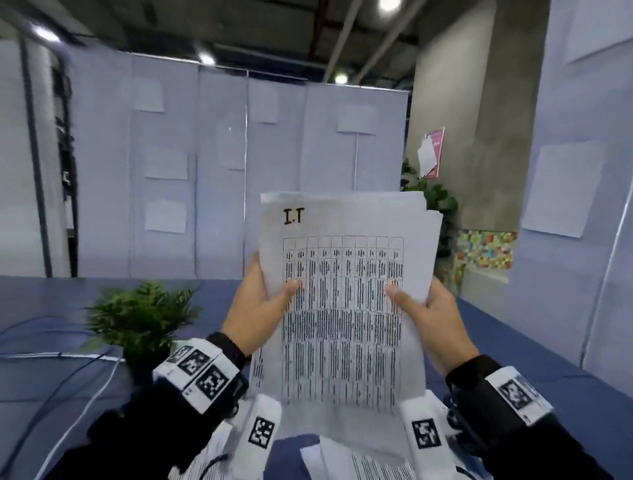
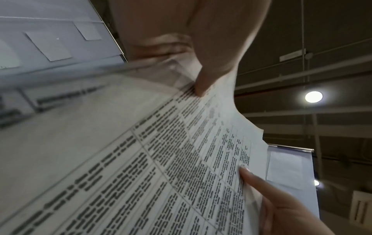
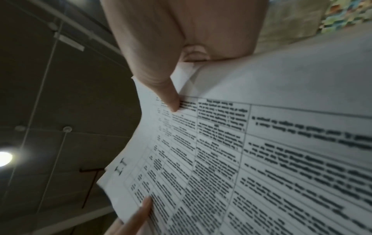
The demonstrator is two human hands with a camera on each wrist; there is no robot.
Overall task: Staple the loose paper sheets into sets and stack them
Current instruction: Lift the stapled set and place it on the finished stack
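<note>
You see a room evenly lit by round ceiling lamps (image 1: 389, 4) overhead, which bloom white with soft halos. The far panels bow at the edges from the wide lens. The plant (image 1: 142, 317) on your near left smears with motion blur. In both wrist views the ceiling sits dim and grainy, the printed paper sheets (image 2: 181, 167) blur close to the lens, and one lamp (image 3: 5, 156) flares.
</note>
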